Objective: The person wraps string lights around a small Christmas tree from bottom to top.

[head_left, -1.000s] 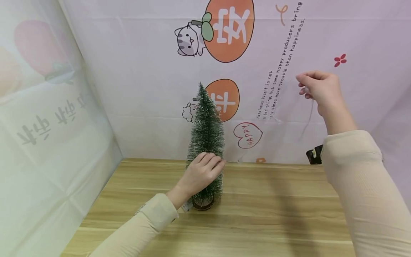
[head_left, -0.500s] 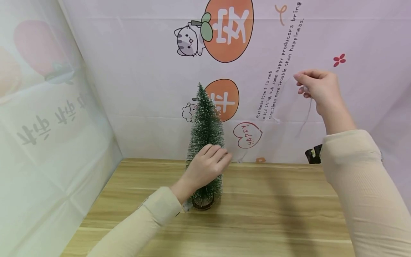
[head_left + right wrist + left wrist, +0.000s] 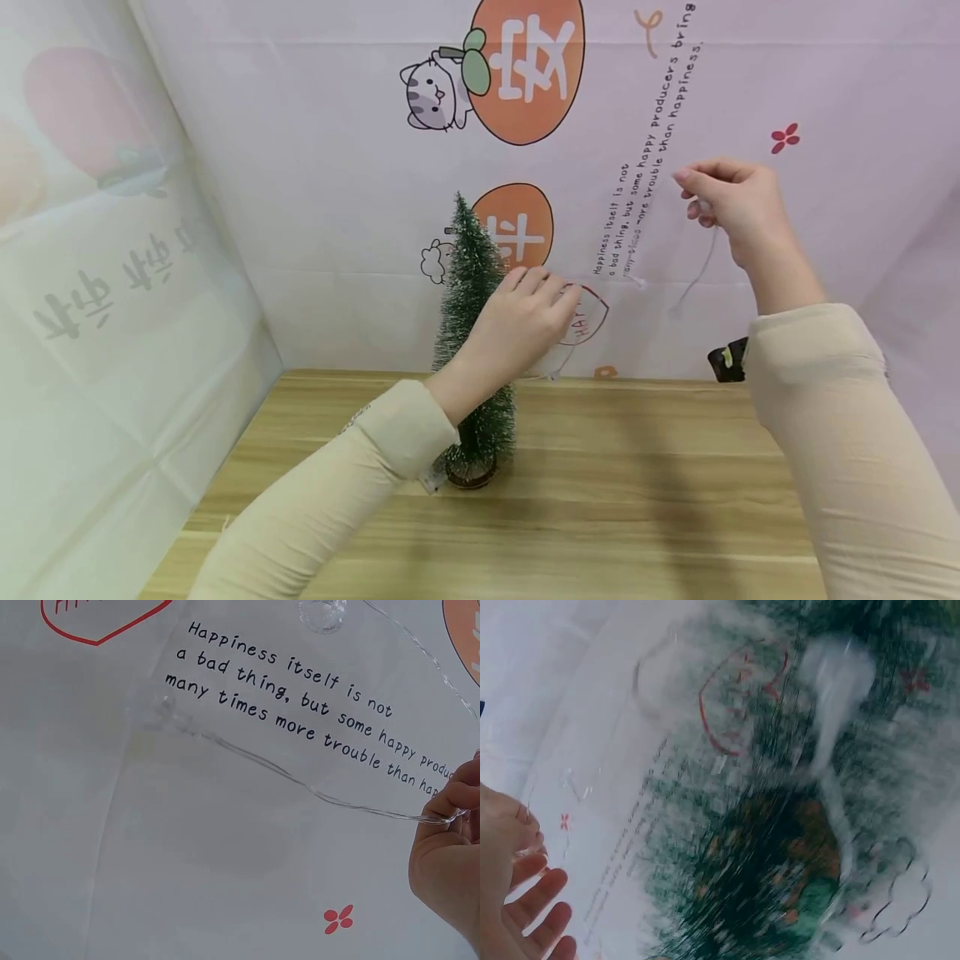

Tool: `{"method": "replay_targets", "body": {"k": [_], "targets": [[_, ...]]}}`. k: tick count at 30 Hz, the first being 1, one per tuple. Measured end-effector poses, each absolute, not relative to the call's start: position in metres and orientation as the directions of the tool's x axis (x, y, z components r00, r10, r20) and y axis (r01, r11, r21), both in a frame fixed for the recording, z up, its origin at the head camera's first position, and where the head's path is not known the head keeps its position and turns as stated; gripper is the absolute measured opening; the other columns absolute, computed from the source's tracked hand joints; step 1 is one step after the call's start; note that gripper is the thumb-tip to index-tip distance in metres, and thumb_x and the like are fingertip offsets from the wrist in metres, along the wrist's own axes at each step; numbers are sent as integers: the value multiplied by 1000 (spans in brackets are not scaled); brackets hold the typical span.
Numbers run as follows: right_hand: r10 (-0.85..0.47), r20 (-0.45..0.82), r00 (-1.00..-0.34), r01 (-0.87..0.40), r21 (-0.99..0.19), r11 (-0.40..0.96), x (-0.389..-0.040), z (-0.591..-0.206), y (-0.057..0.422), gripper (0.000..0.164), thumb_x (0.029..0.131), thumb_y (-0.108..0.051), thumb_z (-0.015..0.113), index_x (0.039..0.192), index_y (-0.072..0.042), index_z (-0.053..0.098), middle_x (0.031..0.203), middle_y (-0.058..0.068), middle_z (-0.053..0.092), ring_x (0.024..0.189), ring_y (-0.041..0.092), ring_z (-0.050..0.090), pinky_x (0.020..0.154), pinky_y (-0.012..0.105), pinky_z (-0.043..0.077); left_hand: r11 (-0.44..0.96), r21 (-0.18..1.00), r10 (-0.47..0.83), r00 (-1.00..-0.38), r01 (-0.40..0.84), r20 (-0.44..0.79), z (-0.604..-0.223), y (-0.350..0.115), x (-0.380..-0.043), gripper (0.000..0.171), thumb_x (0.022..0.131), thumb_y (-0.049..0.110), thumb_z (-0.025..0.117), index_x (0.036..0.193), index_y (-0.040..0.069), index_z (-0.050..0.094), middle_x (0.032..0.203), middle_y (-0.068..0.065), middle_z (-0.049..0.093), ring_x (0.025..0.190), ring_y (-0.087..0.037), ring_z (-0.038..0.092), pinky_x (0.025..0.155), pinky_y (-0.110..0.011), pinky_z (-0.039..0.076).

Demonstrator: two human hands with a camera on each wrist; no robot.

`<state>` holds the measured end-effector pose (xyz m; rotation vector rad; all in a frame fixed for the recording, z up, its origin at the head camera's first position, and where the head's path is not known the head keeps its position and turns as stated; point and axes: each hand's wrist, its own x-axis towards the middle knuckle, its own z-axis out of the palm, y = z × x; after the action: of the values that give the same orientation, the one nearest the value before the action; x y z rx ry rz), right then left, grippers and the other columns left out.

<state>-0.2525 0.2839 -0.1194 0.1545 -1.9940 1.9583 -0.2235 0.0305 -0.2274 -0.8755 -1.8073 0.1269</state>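
Note:
A string of clear-bulbed fairy lights runs from the small green Christmas tree point(image 3: 468, 333) toward my right hand. My right hand point(image 3: 738, 212), raised at the right, pinches the clear fairy light string point(image 3: 315, 793); its loose end dangles below in the head view. A round clear bulb point(image 3: 322, 613) shows at the top of the right wrist view. My left hand point(image 3: 525, 321) is in front of the tree's right side, near a hanging stretch of the string. In the left wrist view its fingers point(image 3: 544, 889) look loosely bent and apart, with a blurred bulb point(image 3: 838, 671) nearby.
The tree stands on a wood-grain table point(image 3: 615, 475) near its back edge. Behind hangs a printed white cloth point(image 3: 337, 208), with another cloth at the left. A dark object point(image 3: 727, 360) sits by the right forearm.
My left hand has moved up and right, from the tree's lower middle to beyond its right side. My right hand has hardly moved and still pinches the string. The view has shifted slightly.

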Motion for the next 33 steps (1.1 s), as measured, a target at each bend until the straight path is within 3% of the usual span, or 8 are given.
{"method": "replay_targets", "body": {"k": [6,12,21,27,33], "targets": [[127,358,-925,-363,-932,-15,-254,-123,282,6,79,-13,78,79,-10,72,64,-3,61,47,9,51,46,18,37,746,-470,611,-205,472,765,-206,43,-232,20,96,18,50,106,18,67,104,6,70,101,-15,62,86,-26,49],[89,418,-904,-420,-907,-8,-253,-125,276,5,81,-11,75,77,-11,72,63,-3,61,47,8,50,45,18,36,719,-528,662,-213,452,719,-194,55,-242,30,100,11,43,122,22,61,113,5,66,107,-16,59,94,-27,46],[44,458,-888,-460,-888,-17,-252,-124,267,5,83,-9,72,78,-10,72,64,-3,60,46,9,49,45,18,33,699,-550,707,-321,458,630,-173,69,-248,42,102,12,40,141,25,46,135,1,56,125,-20,51,104,-31,41],[17,510,-860,-510,-859,-53,-254,-124,262,5,84,-6,71,80,-9,72,63,-2,59,46,9,50,45,18,32,744,-445,651,-391,498,651,-159,72,-250,41,103,13,39,141,26,47,139,2,55,129,-19,50,109,-32,39],[4,541,-841,-539,-836,-101,-257,-125,257,5,83,-3,71,81,-7,73,62,-2,61,45,9,50,44,18,34,785,-243,538,-434,569,722,-148,74,-253,33,100,28,48,132,24,58,129,9,63,122,-11,56,107,-28,40]]}}
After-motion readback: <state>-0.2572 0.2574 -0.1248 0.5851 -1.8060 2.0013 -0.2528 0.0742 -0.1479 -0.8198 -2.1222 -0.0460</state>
